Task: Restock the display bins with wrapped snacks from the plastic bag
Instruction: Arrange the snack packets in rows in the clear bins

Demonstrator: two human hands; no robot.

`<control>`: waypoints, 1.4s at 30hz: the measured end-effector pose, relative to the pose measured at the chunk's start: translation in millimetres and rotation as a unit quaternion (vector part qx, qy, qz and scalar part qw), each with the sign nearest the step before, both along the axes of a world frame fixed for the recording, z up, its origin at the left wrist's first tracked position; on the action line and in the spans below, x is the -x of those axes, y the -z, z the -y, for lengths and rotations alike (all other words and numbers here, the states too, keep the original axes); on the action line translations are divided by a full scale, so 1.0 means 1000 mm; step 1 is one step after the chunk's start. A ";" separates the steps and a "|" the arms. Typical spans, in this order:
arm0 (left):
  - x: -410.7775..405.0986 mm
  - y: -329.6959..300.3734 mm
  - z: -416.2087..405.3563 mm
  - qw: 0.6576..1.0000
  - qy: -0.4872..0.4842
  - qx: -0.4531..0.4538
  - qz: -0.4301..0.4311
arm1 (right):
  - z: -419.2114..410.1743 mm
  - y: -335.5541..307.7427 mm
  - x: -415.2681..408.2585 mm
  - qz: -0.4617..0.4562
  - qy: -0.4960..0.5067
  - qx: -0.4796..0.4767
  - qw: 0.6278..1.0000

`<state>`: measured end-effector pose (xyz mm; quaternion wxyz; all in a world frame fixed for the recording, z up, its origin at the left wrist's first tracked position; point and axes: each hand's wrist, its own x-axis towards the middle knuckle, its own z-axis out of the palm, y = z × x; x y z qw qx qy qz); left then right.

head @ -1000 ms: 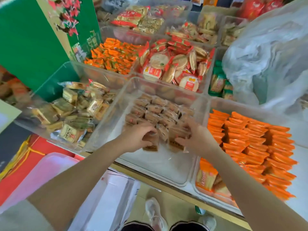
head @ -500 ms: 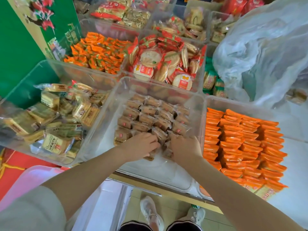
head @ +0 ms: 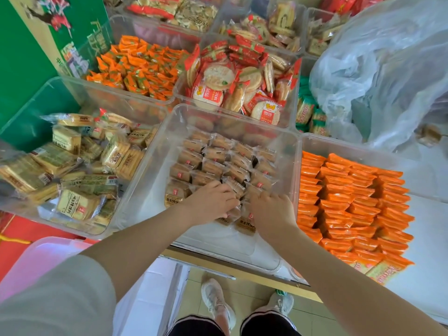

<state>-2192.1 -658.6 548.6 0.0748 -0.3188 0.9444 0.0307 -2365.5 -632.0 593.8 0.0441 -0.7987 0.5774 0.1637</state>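
A clear middle bin holds rows of small brown wrapped cakes. My left hand and my right hand rest side by side at the near end of those rows. Both hands have curled fingers pressed on a few brown packets, which lie partly under them. A big crumpled translucent plastic bag sits at the back right, over other bins.
The right bin holds neat rows of orange packets. The left bin has loose yellow-green biscuit packs. Behind stand bins of orange candies and round rice crackers. A green box stands far left, a pink-lidded container below.
The head camera has tilted down and moved closer. Both hands have drawn nearer each other at the front of the brown cake rows, pressing packets into place.
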 end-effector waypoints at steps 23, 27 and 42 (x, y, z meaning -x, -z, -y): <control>0.157 -0.107 0.036 0.975 -0.065 -0.057 -0.205 | 0.009 -0.043 0.211 0.372 0.281 0.218 0.857; 0.225 -0.110 0.044 0.969 -0.046 -0.083 -0.228 | 0.015 -0.031 0.272 0.352 0.315 0.206 0.857; 0.495 -0.090 0.150 0.957 -0.139 -0.070 -0.246 | 0.158 0.039 0.518 0.323 0.322 0.104 0.884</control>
